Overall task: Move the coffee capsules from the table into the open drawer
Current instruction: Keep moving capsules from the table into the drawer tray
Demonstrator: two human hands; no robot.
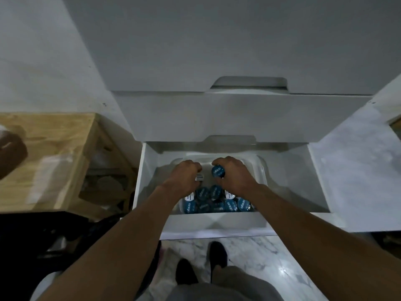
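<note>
Both my hands reach down into the open white drawer (149,177). My right hand (235,175) grips a blue-lidded coffee capsule (218,171), its lid facing me. My left hand (184,178) is curled round another capsule (199,177), of which only a pale edge shows below the fingers. Both hover over a clear plastic tray (261,170) inside the drawer. Several blue and white capsules (213,199) lie packed in the tray's near end.
A wooden table (54,153) stands to the left of the drawer, with a blurred brown object (10,153) at its left edge. Closed white drawer fronts (238,114) rise above the open one. My feet stand on the marble floor (260,263) below.
</note>
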